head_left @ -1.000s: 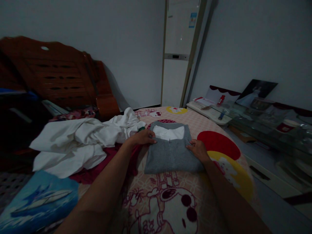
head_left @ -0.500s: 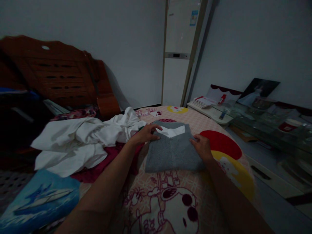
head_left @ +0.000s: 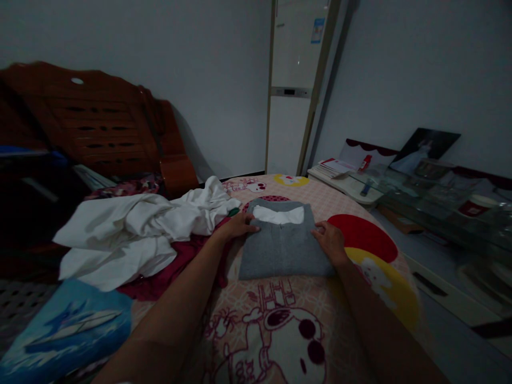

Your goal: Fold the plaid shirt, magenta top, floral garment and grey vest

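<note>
A grey garment [head_left: 284,250], folded into a flat rectangle, lies on the patterned cloth before me. A white patch [head_left: 280,215] shows inside its neck opening at the far end. My left hand [head_left: 239,225] is at the garment's upper left edge, with thumb and fingers closed on it. On the opposite side my right hand [head_left: 331,240] pinches the upper right edge. The tips of some fingers are hard to make out in the dim light.
A crumpled white cloth [head_left: 132,218] lies on dark red fabric [head_left: 176,272] to the left, near a blue printed cloth [head_left: 76,325]. A wooden chair [head_left: 100,117] stands behind. At the right is a glass-topped table [head_left: 432,197] bearing several items.
My left hand has drawn back from the neck opening to the garment's left edge. The neckline looks straighter and more white shows. My right hand stays nearly in place.
</note>
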